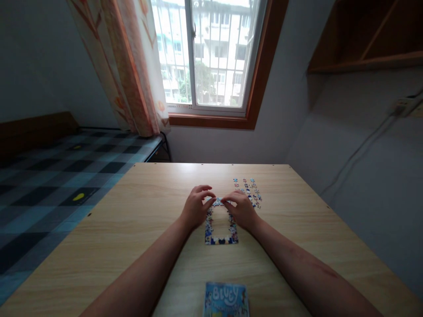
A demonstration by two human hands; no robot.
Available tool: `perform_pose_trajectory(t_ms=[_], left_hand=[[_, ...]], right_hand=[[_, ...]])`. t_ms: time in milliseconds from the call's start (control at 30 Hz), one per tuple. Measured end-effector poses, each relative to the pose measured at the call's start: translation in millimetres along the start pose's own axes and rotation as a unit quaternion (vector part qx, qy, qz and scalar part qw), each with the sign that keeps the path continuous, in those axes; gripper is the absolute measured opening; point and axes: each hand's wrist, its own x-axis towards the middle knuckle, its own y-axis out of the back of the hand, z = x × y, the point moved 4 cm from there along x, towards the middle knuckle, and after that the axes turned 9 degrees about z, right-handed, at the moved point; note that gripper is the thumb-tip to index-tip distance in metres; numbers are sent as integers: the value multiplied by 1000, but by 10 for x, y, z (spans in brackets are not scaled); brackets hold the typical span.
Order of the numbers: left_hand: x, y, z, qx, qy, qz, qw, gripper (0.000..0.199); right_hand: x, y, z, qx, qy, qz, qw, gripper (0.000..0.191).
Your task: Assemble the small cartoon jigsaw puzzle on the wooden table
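Note:
A jigsaw puzzle border (222, 241) of joined pieces lies flat on the table, a rectangle with bare wood in its middle. At its far edge, my left hand (198, 206) pinches the light blue top row near the left corner, thumb and index finger close together. My right hand (240, 208) grips the same row near the right corner with thumb and fingertips. Its wrist lies just outside the puzzle's right side, and the fingers hide part of that corner. Loose jigsaw pieces (252, 180) lie in rough columns beyond and right of my right hand, which partly covers them.
A blue puzzle box (226, 300) marked "Bluey" lies at the near edge of view, between my forearms. The wooden table (132, 237) fills the middle. A bed with a checked cover (109, 167) stands on the left, a curtained window (218, 57) behind, and a shelf (366, 61) hangs upper right.

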Motion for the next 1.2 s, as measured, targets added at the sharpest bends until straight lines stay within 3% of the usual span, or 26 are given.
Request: perform_pose_trajectory(t_ms=[100, 233, 467, 833, 1200], left_hand=[[31, 43, -59, 24, 26, 37, 999, 13], [49, 81, -124, 130, 55, 62, 988, 13], [-10, 45, -62, 237, 84, 28, 967, 31], [-31, -5, -121, 250, 103, -6, 963, 36], [-29, -4, -113, 248, 100, -13, 963, 31]], right_hand=[[-1, -20, -12, -20, 23, -16, 999, 16], [-26, -70, -49, -56, 70, -50, 995, 18], [-55, -146, -117, -116, 97, -89, 984, 19], [-36, -222, -142, -171, 96, -131, 972, 14], [-44, -229, -131, -184, 93, -133, 969, 13]])
